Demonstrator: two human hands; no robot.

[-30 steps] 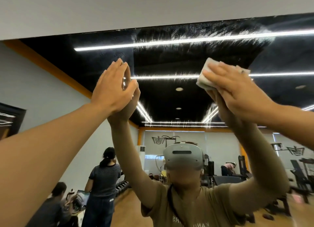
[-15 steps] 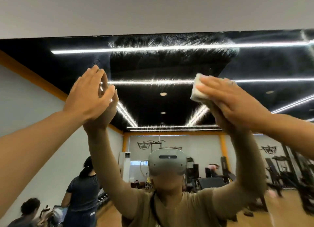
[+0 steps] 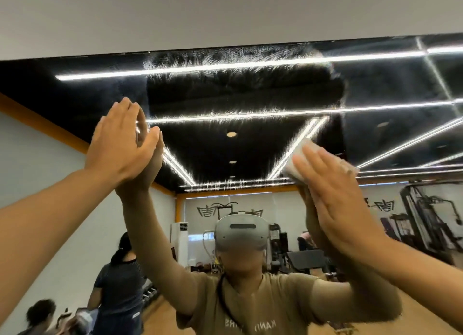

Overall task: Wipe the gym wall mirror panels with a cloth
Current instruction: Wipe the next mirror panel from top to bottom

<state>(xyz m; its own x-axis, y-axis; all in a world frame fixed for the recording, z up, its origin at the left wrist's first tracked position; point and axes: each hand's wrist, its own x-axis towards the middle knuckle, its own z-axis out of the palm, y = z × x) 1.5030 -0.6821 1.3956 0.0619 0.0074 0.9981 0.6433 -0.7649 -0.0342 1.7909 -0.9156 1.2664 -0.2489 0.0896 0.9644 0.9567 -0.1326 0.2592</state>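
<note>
A white cloth [image 3: 297,159] is pressed flat against the mirror panel [image 3: 250,91] by the right hand [image 3: 333,189], toward the panel's right side and well below its top edge. The fingers [image 3: 314,159] lie straight and close together over the cloth (nothing is curled round it that can be seen), so it is kept in place by palm pressure alone. The left hand [image 3: 120,144] is laid open on the glass nearer the panel's left side, fingers straight, holding nothing — it appears to serve as a brace.

The cloth is judged soft, light and folded into a pad; it should slide easily on glass and could slip from under a flat palm, so firm, even pressure over its middle seems the sensible hold. The mirror is rigid and smooth, and is best treated as fragile — pressure is better spread than concentrated.

A hazy streaked band [image 3: 238,63] is seen just under the panel's top edge, with a darker, cleaner patch below it; the upper strip looks unfinished. A seam [image 3: 436,71] to a neighbouring panel runs at the right edge.

Reflected in the glass are gym machines [image 3: 426,214], a white standing unit [image 3: 181,242] and other people [image 3: 120,279] behind. Nothing is seen between the hands and the glass.
</note>
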